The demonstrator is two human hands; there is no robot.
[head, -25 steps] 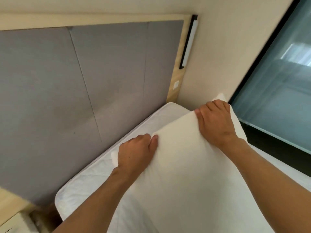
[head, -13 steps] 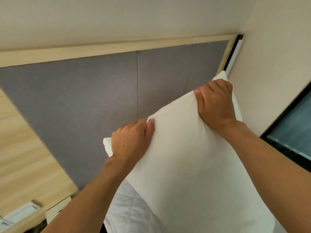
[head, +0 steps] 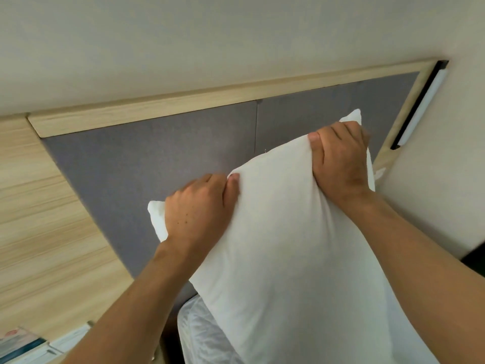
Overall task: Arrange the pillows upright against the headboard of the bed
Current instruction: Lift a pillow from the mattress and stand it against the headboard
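Observation:
A white pillow (head: 286,253) is lifted up in front of the grey padded headboard (head: 157,164), its top edge raised and tilted up to the right. My left hand (head: 196,208) grips the pillow's upper left corner. My right hand (head: 341,164) grips its upper right corner, close to the headboard's right end. The pillow's lower part hangs down over the white quilted mattress (head: 202,337), of which only one corner shows. No other pillow is in view.
A light wood frame (head: 162,111) borders the headboard along the top. Wood panelling (head: 44,219) fills the left. A black-and-white wall lamp (head: 420,103) runs along the headboard's right edge. Books or papers (head: 23,345) lie at the bottom left.
Both hands have lifted the pillow off the mattress and up in front of the headboard. My view has swung left and upward, so the window is out of sight.

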